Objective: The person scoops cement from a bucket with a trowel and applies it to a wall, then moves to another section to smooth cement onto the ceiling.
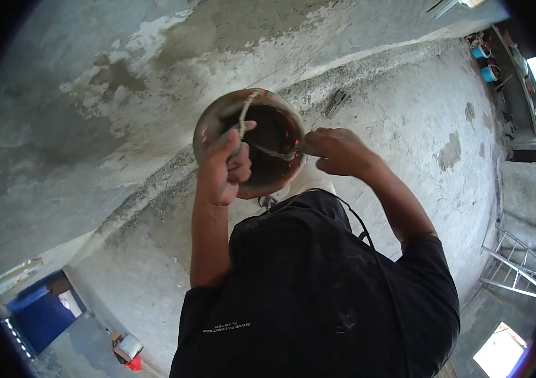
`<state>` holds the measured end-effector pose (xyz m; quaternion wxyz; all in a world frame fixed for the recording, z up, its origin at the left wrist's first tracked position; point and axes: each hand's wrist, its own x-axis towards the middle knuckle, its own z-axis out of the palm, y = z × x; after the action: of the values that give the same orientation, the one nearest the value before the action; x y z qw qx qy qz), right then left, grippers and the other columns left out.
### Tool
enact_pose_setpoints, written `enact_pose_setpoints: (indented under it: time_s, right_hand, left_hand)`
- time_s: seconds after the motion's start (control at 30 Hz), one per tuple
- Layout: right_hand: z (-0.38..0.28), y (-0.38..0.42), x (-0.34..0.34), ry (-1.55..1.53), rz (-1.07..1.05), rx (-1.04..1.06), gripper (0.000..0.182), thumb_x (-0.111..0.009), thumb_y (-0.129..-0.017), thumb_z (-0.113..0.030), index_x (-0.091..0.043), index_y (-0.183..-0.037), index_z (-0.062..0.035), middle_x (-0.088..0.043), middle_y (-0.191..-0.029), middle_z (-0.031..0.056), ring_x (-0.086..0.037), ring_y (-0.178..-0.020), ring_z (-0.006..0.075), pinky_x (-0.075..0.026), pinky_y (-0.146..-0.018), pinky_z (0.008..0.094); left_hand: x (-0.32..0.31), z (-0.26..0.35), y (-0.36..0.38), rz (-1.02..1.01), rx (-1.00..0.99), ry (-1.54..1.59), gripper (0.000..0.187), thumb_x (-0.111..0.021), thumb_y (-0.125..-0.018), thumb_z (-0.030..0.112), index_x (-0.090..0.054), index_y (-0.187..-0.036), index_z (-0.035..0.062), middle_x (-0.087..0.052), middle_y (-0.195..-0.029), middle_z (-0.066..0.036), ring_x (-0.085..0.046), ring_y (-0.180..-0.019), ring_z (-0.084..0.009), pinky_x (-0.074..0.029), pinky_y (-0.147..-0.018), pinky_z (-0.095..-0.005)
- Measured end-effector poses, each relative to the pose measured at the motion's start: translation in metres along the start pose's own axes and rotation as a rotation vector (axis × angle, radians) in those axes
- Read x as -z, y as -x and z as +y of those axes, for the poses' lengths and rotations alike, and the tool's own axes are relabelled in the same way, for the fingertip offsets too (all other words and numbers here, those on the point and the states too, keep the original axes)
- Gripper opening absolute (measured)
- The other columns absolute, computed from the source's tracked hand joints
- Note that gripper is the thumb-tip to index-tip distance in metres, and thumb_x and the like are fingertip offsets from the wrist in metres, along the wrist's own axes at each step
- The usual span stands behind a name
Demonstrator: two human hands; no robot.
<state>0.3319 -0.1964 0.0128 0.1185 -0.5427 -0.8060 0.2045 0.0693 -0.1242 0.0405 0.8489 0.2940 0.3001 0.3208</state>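
A round bucket (267, 184) with reddish-orange marks on its inner wall is in front of the body, its dark inside facing up. My left hand (227, 164) is at the bucket's left side, fingers curled round a pale rope handle (243, 114) that runs up to the far rim. My right hand (337, 151) is at the right rim, closed round the end of a tool, whose thin blade (271, 152) reaches across the bucket's opening. What lies deep in the bucket is too dark to tell.
Rough grey plaster wall (91, 126) stands beyond the bucket. Two blue buckets (490, 74) are at the upper right, a metal ladder frame (520, 264) at the right. A blue door (44, 312) and a box (127, 348) with a red bag are at the lower left. A black cable (375, 252) crosses the shirt.
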Motion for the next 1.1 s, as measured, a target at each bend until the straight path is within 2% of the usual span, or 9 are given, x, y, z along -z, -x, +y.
enact_pose_setpoints:
  time_s: [0.4,0.47,0.57,0.63,0.73,0.87,0.97,1.03,1.1]
  right_hand:
    - [-0.051,-0.022,-0.066,0.002,-0.285,-0.184,0.023,-0.070,-0.065,-0.023,-0.070,-0.077,-0.0032,-0.068,-0.084,0.0173,-0.066,-0.088,0.0320,-0.052,-0.078,0.0425]
    - [-0.039,-0.023,-0.066,-0.068,-0.315,-0.128,0.038,-0.071,-0.062,-0.023,-0.071,-0.096,-0.0055,-0.068,-0.089,0.0140,-0.065,-0.084,0.0305,-0.052,-0.077,0.0405]
    - [-0.025,-0.020,-0.050,-0.292,-0.452,-0.108,0.043,-0.071,-0.063,-0.023,-0.071,-0.101,-0.0036,-0.069,-0.083,0.0151,-0.066,-0.074,0.0315,-0.053,-0.071,0.0380]
    - [-0.014,-0.004,-0.053,-0.350,-0.311,-0.061,0.044,-0.071,-0.064,-0.021,-0.070,-0.104,-0.0020,-0.069,-0.078,0.0144,-0.065,-0.068,0.0266,-0.052,-0.066,0.0351]
    - [-0.024,0.004,-0.032,-0.650,-0.426,-0.346,0.036,-0.066,-0.075,-0.020,-0.071,-0.109,-0.0076,-0.068,-0.074,0.0077,-0.062,-0.059,0.0112,-0.050,-0.050,0.0273]
    - [-0.001,0.024,-0.075,-0.824,-0.355,-0.451,0.038,-0.063,-0.081,-0.028,-0.070,-0.112,-0.0058,-0.066,-0.071,0.0039,-0.060,-0.057,0.0095,-0.048,-0.048,0.0253]
    - [0.027,0.050,-0.114,-1.029,-0.317,-0.451,0.054,-0.064,-0.074,-0.036,-0.067,-0.114,-0.0002,-0.065,-0.070,0.0056,-0.057,-0.055,0.0102,-0.044,-0.047,0.0240]
    - [0.021,0.064,-0.123,-1.296,-0.227,-0.466,0.061,-0.061,-0.064,-0.026,-0.064,-0.115,0.0072,-0.067,-0.079,0.0085,-0.058,-0.058,0.0111,-0.045,-0.049,0.0231]
    - [0.020,0.075,-0.127,-1.519,-0.169,-0.439,0.063,-0.064,-0.068,-0.024,-0.057,-0.122,0.0089,-0.068,-0.090,0.0100,-0.060,-0.064,0.0129,-0.049,-0.055,0.0239]
  left_hand:
    - [0.023,-0.023,0.042,-0.043,0.035,0.023,0.040,-0.046,-0.101,0.034,-0.049,-0.124,0.0018,-0.024,-0.055,0.006,-0.017,-0.040,-0.0032,-0.015,-0.039,-0.0212]
    - [0.021,-0.023,0.038,-0.065,0.057,0.026,0.040,-0.046,-0.100,0.034,-0.049,-0.124,0.0019,-0.024,-0.055,0.006,-0.017,-0.040,-0.0032,-0.015,-0.039,-0.0212]
    - [0.016,-0.022,0.030,-0.066,0.078,-0.009,0.039,-0.049,-0.099,0.034,-0.052,-0.122,0.0025,-0.025,-0.055,0.006,-0.018,-0.041,-0.0034,-0.016,-0.040,-0.0213]
    - [0.014,-0.020,0.023,-0.054,0.071,-0.056,0.038,-0.051,-0.098,0.033,-0.054,-0.120,0.0031,-0.026,-0.055,0.006,-0.018,-0.042,-0.0037,-0.015,-0.041,-0.0215]
    - [0.013,-0.017,0.019,-0.052,0.088,0.009,0.037,-0.052,-0.098,0.034,-0.055,-0.120,0.0040,-0.026,-0.056,0.006,-0.019,-0.043,-0.0037,-0.016,-0.041,-0.0216]
    - [0.015,-0.011,0.014,-0.042,0.065,-0.020,0.039,-0.051,-0.098,0.035,-0.054,-0.122,0.0036,-0.027,-0.058,0.006,-0.021,-0.044,-0.0039,-0.018,-0.043,-0.0221]
    - [0.029,-0.003,0.013,-0.039,0.023,0.048,0.045,-0.047,-0.099,0.040,-0.053,-0.123,0.0026,-0.028,-0.058,0.005,-0.022,-0.044,-0.0043,-0.019,-0.043,-0.0222]
    - [0.040,0.004,0.014,-0.051,0.009,0.127,0.049,-0.044,-0.099,0.043,-0.052,-0.124,0.0021,-0.029,-0.059,0.005,-0.022,-0.044,-0.0046,-0.019,-0.043,-0.0222]
    - [0.051,0.013,0.015,0.003,-0.028,0.196,0.062,-0.032,-0.100,0.051,-0.046,-0.131,-0.0006,-0.028,-0.060,0.003,-0.022,-0.044,-0.0062,-0.019,-0.043,-0.0222]
